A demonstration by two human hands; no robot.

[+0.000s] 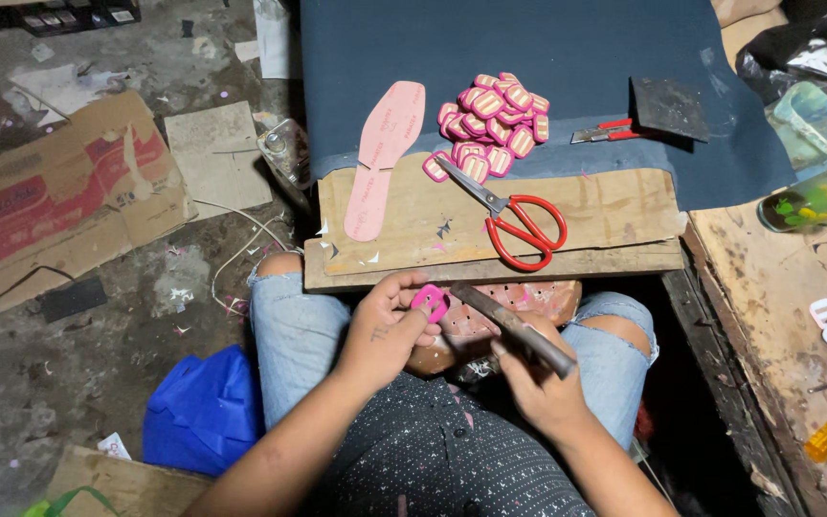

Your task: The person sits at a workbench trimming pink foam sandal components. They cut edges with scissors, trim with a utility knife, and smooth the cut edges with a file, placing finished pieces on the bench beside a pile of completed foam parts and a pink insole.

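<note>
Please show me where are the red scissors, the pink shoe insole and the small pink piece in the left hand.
red scissors (526,228): head view, on a handle loop.
pink shoe insole (387,144): head view, middle.
small pink piece (430,302): head view, centre.

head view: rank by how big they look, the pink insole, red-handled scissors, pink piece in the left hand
1. pink insole
2. red-handled scissors, close to the insole, so unsure
3. pink piece in the left hand, clearly smallest

Scissors (514,218) on board (624,206) across knees; insole (382,156) left of them, pile of small pieces (490,123) behind; left hand (385,330) and right hand (540,383) below board's near edge.
</note>
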